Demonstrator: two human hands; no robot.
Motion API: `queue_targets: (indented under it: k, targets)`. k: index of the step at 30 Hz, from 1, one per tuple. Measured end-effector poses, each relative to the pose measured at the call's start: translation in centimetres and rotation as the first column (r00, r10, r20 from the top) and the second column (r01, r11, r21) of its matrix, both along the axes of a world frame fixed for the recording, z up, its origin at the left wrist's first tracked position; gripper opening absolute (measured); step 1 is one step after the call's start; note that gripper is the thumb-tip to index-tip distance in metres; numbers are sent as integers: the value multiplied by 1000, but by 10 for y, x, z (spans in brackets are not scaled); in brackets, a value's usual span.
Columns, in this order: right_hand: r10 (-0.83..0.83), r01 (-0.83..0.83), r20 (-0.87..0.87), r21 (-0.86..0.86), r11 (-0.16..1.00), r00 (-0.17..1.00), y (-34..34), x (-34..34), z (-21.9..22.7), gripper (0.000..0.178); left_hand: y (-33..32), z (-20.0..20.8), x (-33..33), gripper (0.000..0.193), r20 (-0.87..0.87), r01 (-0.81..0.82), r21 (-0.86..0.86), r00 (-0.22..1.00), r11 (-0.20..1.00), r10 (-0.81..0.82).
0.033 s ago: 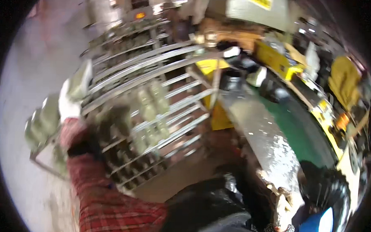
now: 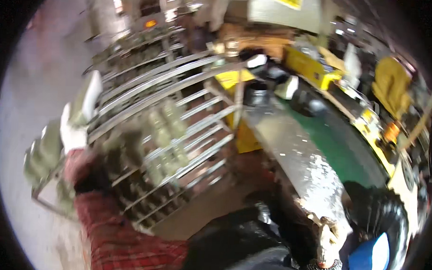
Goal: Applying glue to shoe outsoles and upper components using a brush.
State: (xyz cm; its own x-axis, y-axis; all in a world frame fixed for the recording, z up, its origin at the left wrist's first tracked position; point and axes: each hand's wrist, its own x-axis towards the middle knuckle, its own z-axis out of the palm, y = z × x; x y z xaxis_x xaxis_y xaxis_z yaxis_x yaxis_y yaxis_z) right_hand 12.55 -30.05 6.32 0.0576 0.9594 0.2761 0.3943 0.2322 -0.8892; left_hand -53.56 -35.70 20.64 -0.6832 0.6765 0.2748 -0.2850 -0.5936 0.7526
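My left hand (image 2: 74, 132), in a white glove, reaches out to the far left at the end of a metal rack (image 2: 172, 88). It is closed on an olive-green piece with a pale edge (image 2: 86, 99), whose exact kind is blurred. Similar olive-green pieces (image 2: 166, 128) hang or stand in rows on the rack. My right hand (image 2: 330, 239), in a stained pale glove, is low on the right at the near end of a shiny metal worktop (image 2: 285, 137). Its fingers look apart, and I see nothing held in them.
A green strip (image 2: 320, 138) runs beside the worktop, with a dark pot (image 2: 258, 93) at its far end. Yellow boxes (image 2: 309, 64) stand beyond. Black plastic (image 2: 375, 207) and a blue item (image 2: 368, 259) lie near my right hand. Another loaded rack (image 2: 133, 56) stands behind.
The whole scene has shifted a little to the left in view. My left hand still grips the olive-green piece, and the right hand stays by the worktop's near end.
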Motion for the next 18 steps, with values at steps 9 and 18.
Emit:
queue_targets:
  k: [9,18]
  targets:
    - [-883,571,440,688,448,163,-79,154,4,17,158,-146,215,61,-6,902,287,340,324,-941]
    - [-922,834,233,399,380,309,-137,216,18,18,184,-244,433,69,522,992,-114,14,-53,-853]
